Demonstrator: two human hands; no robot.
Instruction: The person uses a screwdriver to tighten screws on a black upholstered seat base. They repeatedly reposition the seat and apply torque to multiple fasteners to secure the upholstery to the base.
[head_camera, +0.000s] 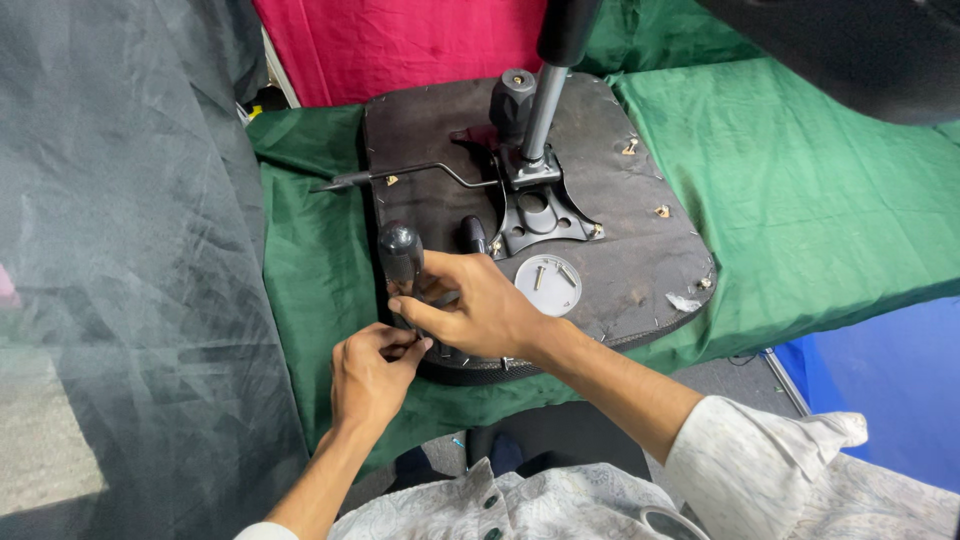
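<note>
Head view, right hand (480, 305) grip holding screwdriver (402, 262), left hand (372, 375) pinched beneath, screws (552, 274) in lid (530, 295).

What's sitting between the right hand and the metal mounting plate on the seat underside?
In the head view, a small white dish holding a few screws lies between the right hand and the black mounting plate.

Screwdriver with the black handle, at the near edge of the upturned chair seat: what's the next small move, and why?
Probably turn the screwdriver with the right hand while the left hand steadies its tip. Both hands already meet at the seat base edge, and loose screws wait in the small white dish.
</note>
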